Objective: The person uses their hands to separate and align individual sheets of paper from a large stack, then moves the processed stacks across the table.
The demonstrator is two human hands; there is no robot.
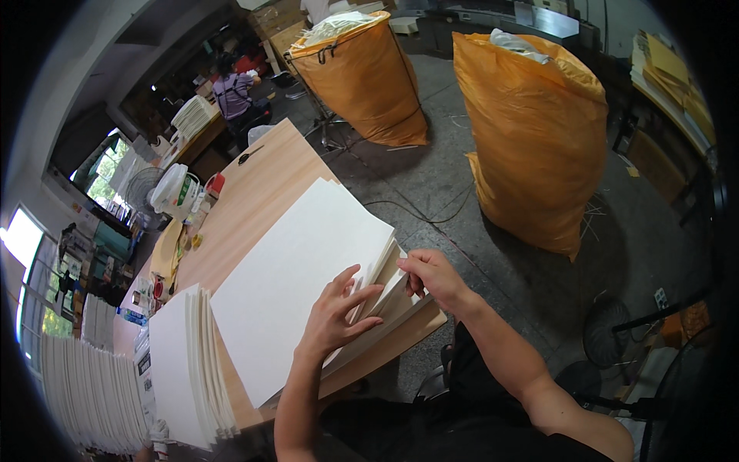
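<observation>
A stack of large white sheets (pixel 296 254) lies on the wooden table in front of me, its near edges slightly fanned. My left hand (pixel 337 314) is at the stack's near edge with fingers spread, the fingertips close to the layered edges. At the right corner my right hand (pixel 436 279) is closed, thumb and forefinger pinching the edge of a white sheet; its other fingers curl under and are partly hidden. How many sheets lie in that pinch cannot be made out.
Left of the stack stand more white sheets (pixel 175 362) and a tall pile (pixel 88 389). A white bucket (pixel 174 192) and scissors (pixel 248 156) rest on the table (pixel 258 181). Two orange sacks (pixel 531 138) (pixel 362 81) stand on the floor beyond. A co-worker (pixel 233 92) sits far left.
</observation>
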